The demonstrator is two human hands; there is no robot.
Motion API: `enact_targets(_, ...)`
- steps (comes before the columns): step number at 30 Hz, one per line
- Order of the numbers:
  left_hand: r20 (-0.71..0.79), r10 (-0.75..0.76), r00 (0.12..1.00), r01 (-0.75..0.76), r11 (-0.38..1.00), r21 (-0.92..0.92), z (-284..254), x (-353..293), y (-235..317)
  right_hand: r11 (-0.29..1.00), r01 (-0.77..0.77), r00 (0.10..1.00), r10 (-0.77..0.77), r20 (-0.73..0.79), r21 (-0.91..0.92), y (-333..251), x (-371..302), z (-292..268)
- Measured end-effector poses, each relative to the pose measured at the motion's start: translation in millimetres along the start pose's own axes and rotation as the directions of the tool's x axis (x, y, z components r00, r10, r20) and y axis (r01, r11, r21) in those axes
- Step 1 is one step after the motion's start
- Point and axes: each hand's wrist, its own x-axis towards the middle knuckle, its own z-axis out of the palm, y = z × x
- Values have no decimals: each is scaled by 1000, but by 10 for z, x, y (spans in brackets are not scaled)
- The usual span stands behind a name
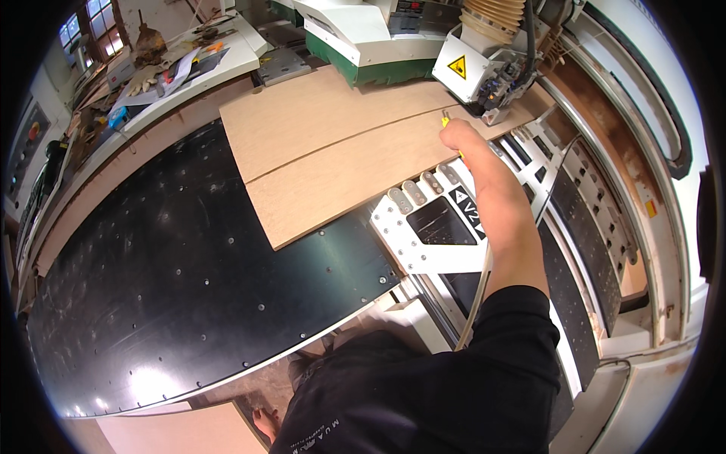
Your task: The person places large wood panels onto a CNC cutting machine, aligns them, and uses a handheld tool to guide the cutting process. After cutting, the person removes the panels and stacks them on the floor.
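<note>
My right hand (460,136) reaches far out over the work and is closed around a yellow air blow gun (445,121). A pale hose (478,303) runs up beneath my forearm toward it. The gun's tip points over a flat brown board (302,144) with a long groove cut across it. Just right of the tip stands the white machine head (463,68), with a pleated dust hose on top. Low in the view, my left hand (266,422) hangs beside my body near a second board (181,431). Its fingers are partly visible and look apart, with nothing in them.
The board lies partly on a black ball-studded table (174,265) and against a white clamp carriage (408,250). A green-skirted machine housing (378,68) stands behind. At the far left, a cluttered bench (193,76) carries gloves and papers. Metal rails (590,265) run along the right.
</note>
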Motion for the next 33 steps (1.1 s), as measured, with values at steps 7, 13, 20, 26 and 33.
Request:
enact_targets(7, 2, 402, 916, -395, 901, 178, -9, 72, -94, 977, 146, 989, -149, -11, -154, 13, 47, 29)
enact_targets(13, 28, 466, 884, -463, 867, 184, 15, 192, -278, 984, 129, 991, -131, -7, -120, 11, 62, 36)
enact_targets(20, 38, 427, 903, -428, 891, 152, -2, 221, -286, 989, 100, 995, -100, 9, -111, -48, 43, 24)
enact_targets(26, 52, 528, 848, -526, 824, 210, 4, 284, -216, 993, 67, 998, -65, 20, -94, -64, 41, -11)
enact_targets(33, 83, 356, 931, -361, 932, 44, 22, 372, -183, 1000, 8, 1000, -8, -2, -24, -66, 62, -33)
